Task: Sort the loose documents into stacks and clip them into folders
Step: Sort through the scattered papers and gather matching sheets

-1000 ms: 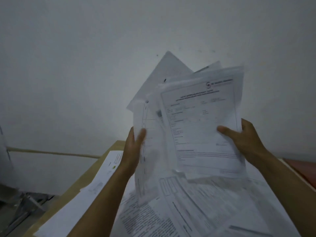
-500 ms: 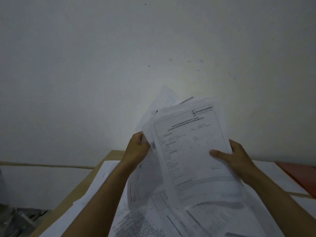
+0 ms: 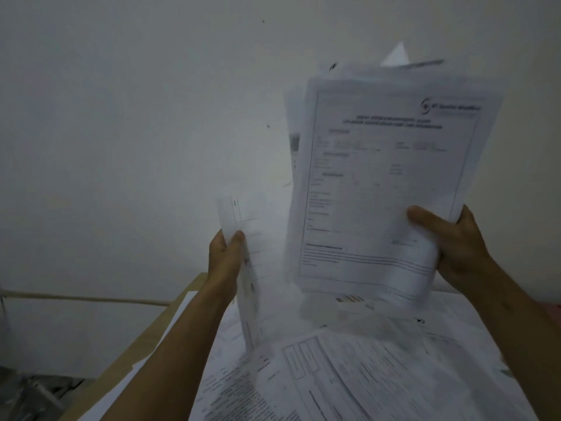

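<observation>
My right hand (image 3: 452, 244) grips the lower right corner of a stack of printed forms (image 3: 379, 183), held upright above the table, thumb across the front page. Corners of sheets behind stick out at its top. My left hand (image 3: 226, 253) pinches the edge of a separate sheet (image 3: 247, 268), held nearly edge-on, apart from the stack. Below both, loose printed documents (image 3: 349, 381) lie spread and overlapping on the wooden table (image 3: 142, 341). No folder is plainly in view.
A plain white wall (image 3: 136, 132) fills the background, with a cable or trim line along it at the lower left. A reddish sliver (image 3: 557, 308) shows at the far right edge. Dark clutter sits on the floor at the lower left.
The papers have split: my right hand has lifted the stack up and to the right, while my left hand has drawn one sheet away to the left.
</observation>
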